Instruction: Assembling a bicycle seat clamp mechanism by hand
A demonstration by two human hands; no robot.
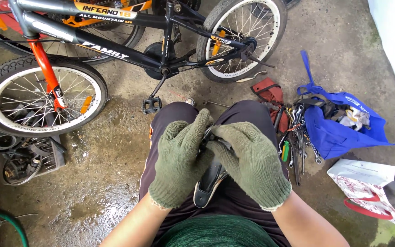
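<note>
Wet grey concrete floor (115, 151) is all around you, with dark puddles on it. You sit low, and your knees point to 12 o'clock.

Both of your hands wear green knit gloves. Your left hand (179, 160) and your right hand (252, 162) meet over your lap. Between them is a black bike saddle (209, 185). It lies on your legs, with its narrow end pointing down toward you at about 7 o'clock. Your left hand is curled around the top part of the saddle. The fingers of your right hand are bent and press on the same spot. The gloves hide that spot, so you cannot tell what small part the fingers pinch there.

At 11 o'clock stands a small black bike (129, 50) with an orange fork. No saddle shows on its frame, so the seat looks to be off the bike. It seems the work on the seat is in the middle, and the seat is not back on yet.

At 3 o'clock a heap of wrenches (298, 142) lies on the floor. Just past it sits a blue bag (339, 132). A white paper bag (371, 187) rests at 4 o'clock.
</note>
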